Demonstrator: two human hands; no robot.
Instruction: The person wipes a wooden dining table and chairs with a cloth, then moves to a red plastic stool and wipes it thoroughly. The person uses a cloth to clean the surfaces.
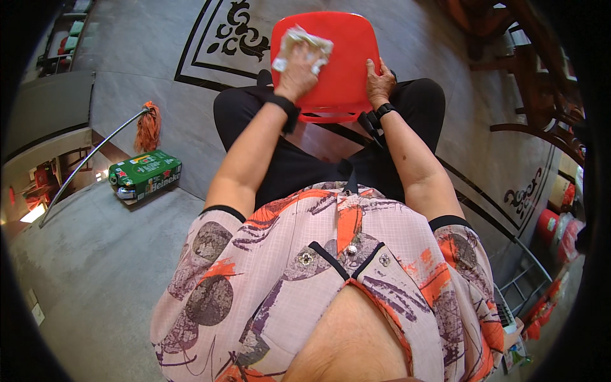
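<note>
A smooth red plastic seat (340, 63), with rounded corners, stands between my knees. Whether it belongs to a stool or a chair I cannot tell. On its upper left part lies a crumpled whitish cloth (321, 46). My left hand (299, 71) presses this cloth against the red surface, fingers bent over it and partly hidden in its folds. At the seat's right edge my right hand (380, 84) grips the rim, with the thumb on top and the other fingers round the side. Dark bands circle both wrists.
To the left, a green drinks carton (145, 175) sits on the grey floor beside an orange mop head (148, 127) with a metal handle (95, 164). Dark wooden furniture (541, 83) stands at the upper right. A metal rack (525, 280) and red items (547, 223) are farther right.
</note>
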